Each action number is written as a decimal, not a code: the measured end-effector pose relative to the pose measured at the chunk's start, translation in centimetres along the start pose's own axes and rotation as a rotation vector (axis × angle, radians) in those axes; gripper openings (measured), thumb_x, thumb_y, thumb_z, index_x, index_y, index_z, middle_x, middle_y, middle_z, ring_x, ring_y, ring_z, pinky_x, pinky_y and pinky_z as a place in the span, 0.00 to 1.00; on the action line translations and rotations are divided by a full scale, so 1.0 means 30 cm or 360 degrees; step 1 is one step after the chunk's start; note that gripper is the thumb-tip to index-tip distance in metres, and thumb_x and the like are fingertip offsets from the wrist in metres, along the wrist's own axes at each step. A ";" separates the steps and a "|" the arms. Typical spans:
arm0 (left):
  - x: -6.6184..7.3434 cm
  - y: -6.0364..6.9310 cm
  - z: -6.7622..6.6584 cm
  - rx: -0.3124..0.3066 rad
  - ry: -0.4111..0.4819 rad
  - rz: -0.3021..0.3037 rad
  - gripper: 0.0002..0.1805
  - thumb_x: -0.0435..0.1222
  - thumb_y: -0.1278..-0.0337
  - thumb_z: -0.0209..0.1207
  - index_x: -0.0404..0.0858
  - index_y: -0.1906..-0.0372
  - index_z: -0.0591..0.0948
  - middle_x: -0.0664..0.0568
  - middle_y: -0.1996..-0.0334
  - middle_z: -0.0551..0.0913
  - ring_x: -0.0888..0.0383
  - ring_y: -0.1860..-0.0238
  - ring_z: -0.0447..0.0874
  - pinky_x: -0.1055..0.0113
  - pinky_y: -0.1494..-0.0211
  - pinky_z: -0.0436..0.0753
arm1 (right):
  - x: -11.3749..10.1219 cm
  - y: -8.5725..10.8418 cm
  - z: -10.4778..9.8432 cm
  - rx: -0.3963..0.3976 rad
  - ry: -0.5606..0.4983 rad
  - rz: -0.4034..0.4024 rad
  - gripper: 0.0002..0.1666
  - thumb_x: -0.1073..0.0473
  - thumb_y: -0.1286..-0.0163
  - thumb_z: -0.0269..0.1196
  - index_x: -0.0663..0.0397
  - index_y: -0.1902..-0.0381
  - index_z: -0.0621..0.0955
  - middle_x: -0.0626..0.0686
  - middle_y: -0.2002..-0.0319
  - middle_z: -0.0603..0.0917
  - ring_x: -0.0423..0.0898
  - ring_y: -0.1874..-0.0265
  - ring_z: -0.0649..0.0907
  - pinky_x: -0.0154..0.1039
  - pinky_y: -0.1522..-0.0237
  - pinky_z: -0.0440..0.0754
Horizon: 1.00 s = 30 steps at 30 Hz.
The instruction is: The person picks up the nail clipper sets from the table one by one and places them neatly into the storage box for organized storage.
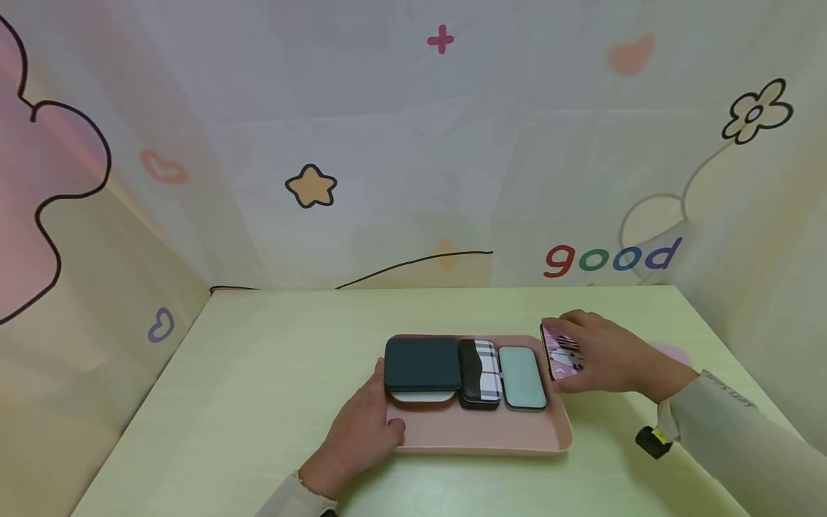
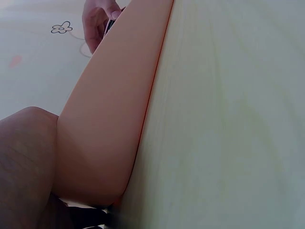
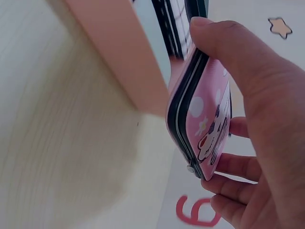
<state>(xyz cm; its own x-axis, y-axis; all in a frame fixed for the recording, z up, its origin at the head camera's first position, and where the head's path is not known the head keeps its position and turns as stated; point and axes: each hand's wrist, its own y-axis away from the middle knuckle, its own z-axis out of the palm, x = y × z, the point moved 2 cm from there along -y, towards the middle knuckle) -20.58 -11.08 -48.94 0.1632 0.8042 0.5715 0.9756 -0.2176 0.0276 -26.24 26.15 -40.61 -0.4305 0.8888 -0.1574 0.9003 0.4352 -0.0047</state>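
A pink tray [image 1: 478, 434] sits on the table, and my left hand [image 1: 365, 424] grips its left side, thumb near the front corner. Close by the tray's right end, my right hand [image 1: 597, 352] holds a slim pink case [image 3: 209, 114] with a cartoon print, a dark seam and a small clasp. Thumb and fingers pinch it by opposite edges, tilted up beside the tray wall. Inside the tray, a dark green case [image 1: 423, 364] lies over a pale item [image 1: 423, 396], mostly hidden. To its right are a black-and-plaid case [image 1: 480, 373] and a mint case [image 1: 522, 377].
A pink object [image 1: 674, 353] lies on the table behind my right wrist, partly covered by it. The pale table [image 1: 258, 402] ends at a printed curtain [image 1: 388, 143] at the back and sides.
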 end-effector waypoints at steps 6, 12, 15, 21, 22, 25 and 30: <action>0.001 0.008 0.002 -0.0013 0.0011 -0.0004 0.52 0.41 0.45 0.55 0.33 0.20 0.43 0.41 0.23 0.58 0.47 0.25 0.62 0.49 0.27 0.66 | -0.060 -0.033 0.036 -0.0044 0.0002 -0.0045 0.62 0.21 0.56 0.71 0.45 0.27 0.71 0.56 0.38 0.76 0.57 0.42 0.77 0.60 0.41 0.77; 0.006 0.020 -0.006 0.0003 0.0007 0.0026 0.51 0.40 0.45 0.55 0.31 0.20 0.44 0.39 0.23 0.59 0.45 0.25 0.63 0.48 0.28 0.67 | -0.126 -0.067 0.066 -0.0097 -0.0025 -0.0066 0.60 0.23 0.57 0.73 0.42 0.29 0.71 0.53 0.38 0.75 0.53 0.44 0.77 0.56 0.41 0.78; 0.008 0.014 -0.008 0.0019 0.0012 0.0033 0.51 0.40 0.45 0.55 0.31 0.20 0.43 0.39 0.23 0.59 0.45 0.25 0.63 0.48 0.28 0.67 | -0.149 -0.086 0.071 -0.0109 0.0006 -0.0054 0.59 0.23 0.59 0.74 0.40 0.31 0.72 0.53 0.38 0.76 0.54 0.43 0.77 0.58 0.41 0.78; 0.005 0.007 -0.005 0.0007 0.0011 0.0017 0.52 0.41 0.45 0.56 0.32 0.20 0.43 0.39 0.23 0.59 0.45 0.25 0.63 0.48 0.27 0.67 | -0.163 -0.101 0.099 -0.0113 0.0123 -0.0093 0.59 0.23 0.60 0.74 0.38 0.31 0.72 0.52 0.41 0.78 0.54 0.46 0.79 0.57 0.41 0.77; 0.004 0.006 -0.004 0.0006 0.0007 0.0011 0.51 0.42 0.45 0.55 0.32 0.20 0.43 0.40 0.23 0.59 0.46 0.25 0.62 0.49 0.27 0.66 | -0.163 -0.102 0.104 -0.0104 0.0148 -0.0110 0.59 0.23 0.59 0.74 0.38 0.30 0.72 0.52 0.41 0.78 0.53 0.46 0.79 0.56 0.41 0.77; 0.005 0.007 -0.005 0.0014 0.0012 0.0016 0.51 0.41 0.45 0.55 0.32 0.20 0.44 0.39 0.23 0.59 0.45 0.25 0.62 0.48 0.27 0.67 | -0.162 -0.104 0.113 -0.0066 0.0197 -0.0144 0.60 0.21 0.60 0.73 0.37 0.29 0.71 0.50 0.44 0.79 0.50 0.49 0.78 0.55 0.41 0.77; 0.007 0.007 -0.009 0.0006 0.0011 0.0001 0.51 0.41 0.45 0.55 0.32 0.20 0.43 0.40 0.23 0.59 0.46 0.25 0.62 0.49 0.27 0.66 | -0.164 -0.101 0.122 -0.0008 0.0259 -0.0181 0.61 0.19 0.60 0.70 0.37 0.30 0.71 0.50 0.46 0.79 0.49 0.50 0.78 0.56 0.39 0.74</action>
<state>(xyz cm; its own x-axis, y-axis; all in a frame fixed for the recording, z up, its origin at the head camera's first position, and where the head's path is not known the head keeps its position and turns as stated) -20.37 -11.11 -48.58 0.1630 0.8001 0.5773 0.9761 -0.2161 0.0239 -26.63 19.94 -43.45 -0.5347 0.8450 0.0057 0.8450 0.5347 -0.0086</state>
